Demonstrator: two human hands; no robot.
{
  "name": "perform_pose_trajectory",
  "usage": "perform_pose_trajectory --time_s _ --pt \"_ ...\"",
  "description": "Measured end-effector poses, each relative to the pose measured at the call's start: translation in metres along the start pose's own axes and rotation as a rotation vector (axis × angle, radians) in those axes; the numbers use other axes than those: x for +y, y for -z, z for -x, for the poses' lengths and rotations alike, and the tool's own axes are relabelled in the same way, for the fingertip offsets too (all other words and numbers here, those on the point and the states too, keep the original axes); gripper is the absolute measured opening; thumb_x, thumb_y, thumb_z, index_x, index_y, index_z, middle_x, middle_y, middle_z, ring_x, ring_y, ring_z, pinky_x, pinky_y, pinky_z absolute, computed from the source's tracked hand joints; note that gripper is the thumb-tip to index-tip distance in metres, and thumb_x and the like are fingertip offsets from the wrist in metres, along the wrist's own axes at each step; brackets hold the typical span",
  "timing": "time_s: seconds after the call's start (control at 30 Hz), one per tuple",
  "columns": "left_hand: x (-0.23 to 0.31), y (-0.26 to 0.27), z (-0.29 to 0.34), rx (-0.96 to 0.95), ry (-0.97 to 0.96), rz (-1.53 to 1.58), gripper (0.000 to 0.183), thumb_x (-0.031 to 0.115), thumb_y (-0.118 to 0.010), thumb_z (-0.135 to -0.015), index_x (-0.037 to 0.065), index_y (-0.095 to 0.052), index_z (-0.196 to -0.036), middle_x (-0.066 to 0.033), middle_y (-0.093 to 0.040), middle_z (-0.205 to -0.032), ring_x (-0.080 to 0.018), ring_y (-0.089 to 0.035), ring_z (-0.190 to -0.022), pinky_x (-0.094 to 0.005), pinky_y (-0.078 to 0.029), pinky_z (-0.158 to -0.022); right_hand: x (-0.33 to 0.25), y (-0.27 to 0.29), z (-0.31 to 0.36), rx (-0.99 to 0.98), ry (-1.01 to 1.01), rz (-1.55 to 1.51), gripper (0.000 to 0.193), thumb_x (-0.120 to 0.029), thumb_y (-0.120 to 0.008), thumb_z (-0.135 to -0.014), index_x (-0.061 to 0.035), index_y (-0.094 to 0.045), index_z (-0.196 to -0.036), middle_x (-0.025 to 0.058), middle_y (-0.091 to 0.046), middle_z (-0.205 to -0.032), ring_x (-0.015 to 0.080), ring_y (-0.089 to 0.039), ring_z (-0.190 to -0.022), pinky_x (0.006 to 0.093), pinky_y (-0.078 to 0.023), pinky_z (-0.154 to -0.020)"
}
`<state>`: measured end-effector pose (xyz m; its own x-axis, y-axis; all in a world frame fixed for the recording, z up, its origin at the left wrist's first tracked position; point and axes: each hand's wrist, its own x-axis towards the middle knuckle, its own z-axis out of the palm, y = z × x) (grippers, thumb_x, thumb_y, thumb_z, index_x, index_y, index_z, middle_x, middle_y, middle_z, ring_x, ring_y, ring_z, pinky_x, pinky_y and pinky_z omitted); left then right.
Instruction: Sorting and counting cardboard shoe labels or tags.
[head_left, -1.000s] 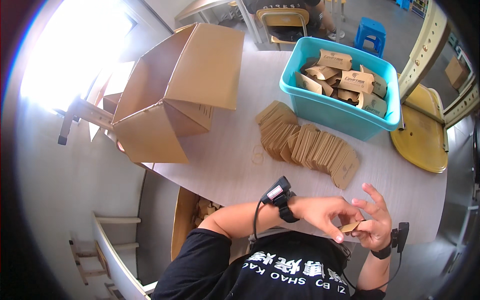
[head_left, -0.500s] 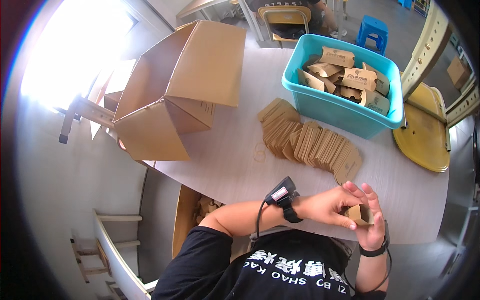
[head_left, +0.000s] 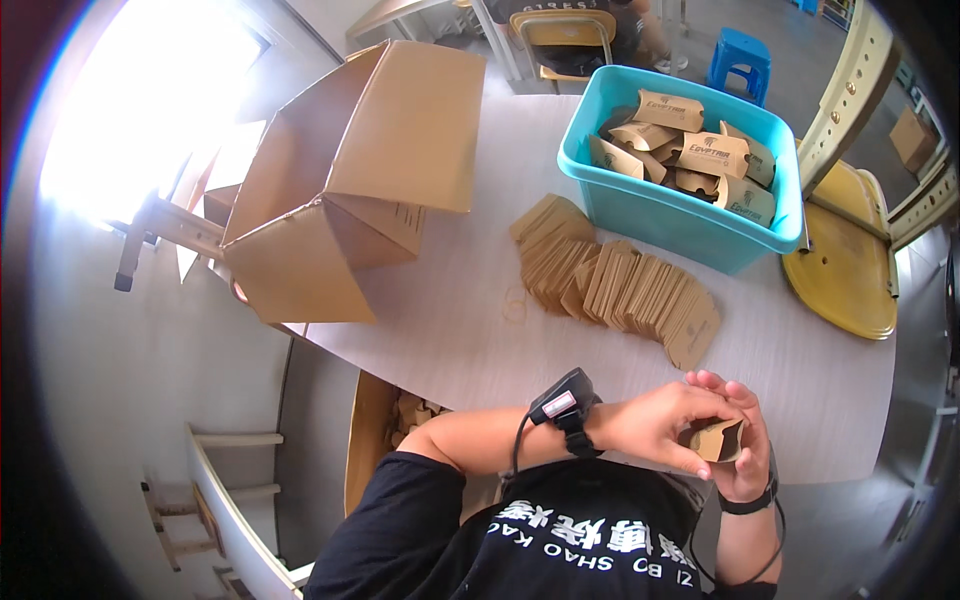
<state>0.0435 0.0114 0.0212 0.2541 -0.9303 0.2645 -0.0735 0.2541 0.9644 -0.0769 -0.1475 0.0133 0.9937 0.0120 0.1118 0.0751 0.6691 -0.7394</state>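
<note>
Little tan cardboard box, one end gaping, is snug between both hands: bare left hand clamped on its left side, bare right hand gripping the right. Fanned flat brown cardboard blanks lie just beyond, on the pale wood-grain table.

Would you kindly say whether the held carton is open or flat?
Open: the carton shows a hollow end between left hand and right hand.

Held box: kraft brn. Stack: same brn, dk print on end pc. Bin: turq. Boxes in it: brn w/ dk print. Carton: brn. Table: pale grey, faint grain. Shirt: blk, wht lettering. Straps: blk. Stool: blue. Seat: yel.
</note>
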Motion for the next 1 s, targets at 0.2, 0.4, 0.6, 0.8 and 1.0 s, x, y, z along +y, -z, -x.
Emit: perform_pose_trajectory --time_s 0.2,0.4,0.6,0.8,1.0 --pt "0.008 -0.002 0.000 0.045 0.097 0.026 0.076 0.039 -0.088 -0.081 0.000 -0.057 -0.138 -0.0112 -0.069 -0.107 -0.0201 -0.068 -0.092 -0.0364 -0.056 -0.076 -0.002 -0.012 -0.004 0.176 -0.074 -0.075 0.071 -0.029 -0.083 -0.086 -0.0056 -0.047 -0.143 0.0233 -0.048 -0.150 0.0351 -0.045 -0.143 0.0465 -0.037 -0.119" --pt "0.001 -0.007 0.000 0.075 0.057 -0.252 0.062 0.033 -0.086 -0.081 0.003 -0.061 -0.128 -0.0142 -0.067 -0.100 -0.0280 -0.068 -0.087 -0.0383 -0.054 -0.070 0.005 -0.005 0.000 0.157 -0.026 0.092 0.052 -0.017 -0.067 -0.093 -0.0045 -0.047 -0.139 0.0222 -0.053 -0.144 0.0300 -0.052 -0.136 0.0436 -0.040 -0.117" --pt "0.005 0.000 0.001 0.032 -0.084 -0.141 0.067 0.036 -0.088 -0.079 0.004 -0.060 -0.131 -0.0154 -0.069 -0.111 -0.0347 -0.069 -0.100 -0.0424 -0.055 -0.086 -0.003 -0.031 -0.007 0.221 0.051 0.108 0.061 -0.033 -0.072 -0.093 -0.0060 -0.047 -0.141 0.0222 -0.056 -0.141 0.0299 -0.050 -0.137 0.0418 -0.039 -0.116" --pt "-0.008 0.001 0.004 -0.049 -0.003 0.028 0.070 0.040 -0.091 -0.077 0.001 -0.061 -0.126 -0.0137 -0.070 -0.108 -0.0309 -0.070 -0.095 -0.0391 -0.055 -0.079 -0.025 -0.010 0.005 -0.017 0.631 1.292 0.030 -0.042 -0.078 -0.089 -0.0160 -0.063 -0.088 0.0101 -0.066 -0.127 0.0455 -0.051 -0.134 0.0654 -0.030 -0.116" --pt "-0.010 -0.003 0.004 0.029 -0.076 -0.136 0.058 0.033 -0.085 -0.084 -0.001 -0.060 -0.124 -0.0114 -0.065 -0.095 -0.0236 -0.065 -0.078 -0.0332 -0.053 -0.067 -0.036 -0.009 0.005 -0.066 0.585 1.437 0.031 -0.042 -0.074 -0.092 -0.0135 -0.063 -0.089 0.0093 -0.066 -0.133 0.0462 -0.051 -0.133 0.0634 -0.034 -0.115"
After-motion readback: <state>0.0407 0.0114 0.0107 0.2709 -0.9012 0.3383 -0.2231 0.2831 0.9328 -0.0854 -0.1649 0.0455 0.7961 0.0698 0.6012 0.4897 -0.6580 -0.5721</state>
